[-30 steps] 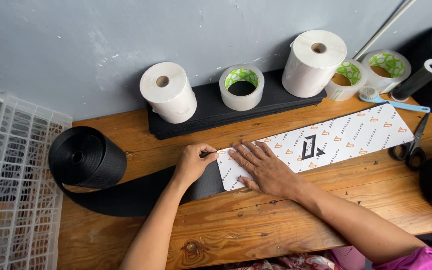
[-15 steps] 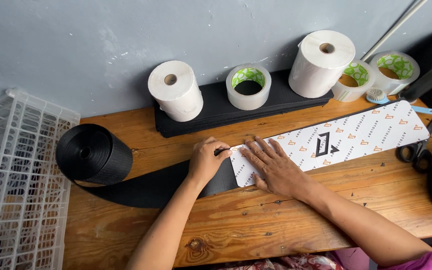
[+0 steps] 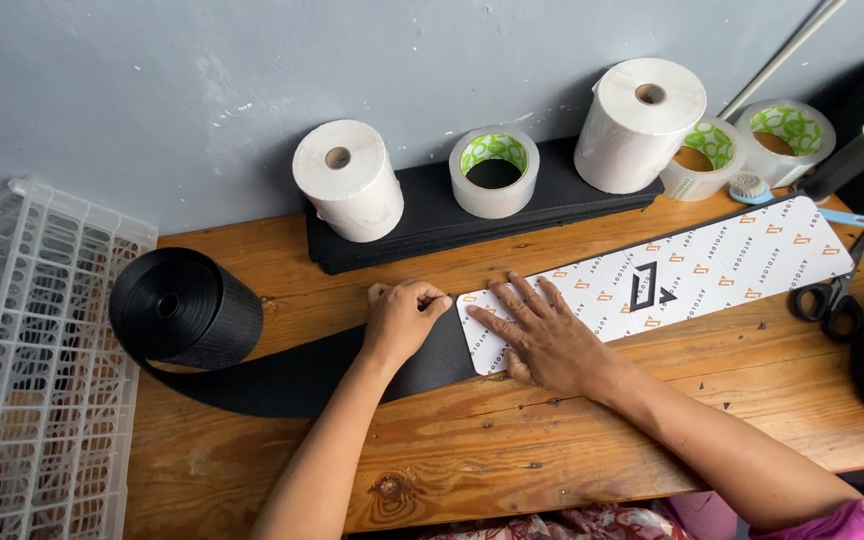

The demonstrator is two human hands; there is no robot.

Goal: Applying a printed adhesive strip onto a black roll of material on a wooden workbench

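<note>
On the knotty orange-brown wooden workbench [image 3: 512,470] against a grey wall, the left hand [image 3: 402,320] is pinching the unrolled black woven webbing strip [image 3: 292,375] while the right hand [image 3: 547,335] is pressing flat, fingers spread, on the long white patterned card [image 3: 712,265], beside 1 white plastic lattice crate [image 3: 22,380].

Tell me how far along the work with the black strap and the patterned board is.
Done: black strap is unrolled from its roll across the bench. In hand: right hand presses the patterned board flat over it; left hand pinches the strap at the board's end. Left: scissors lie untouched; strap looks uncut.
</note>
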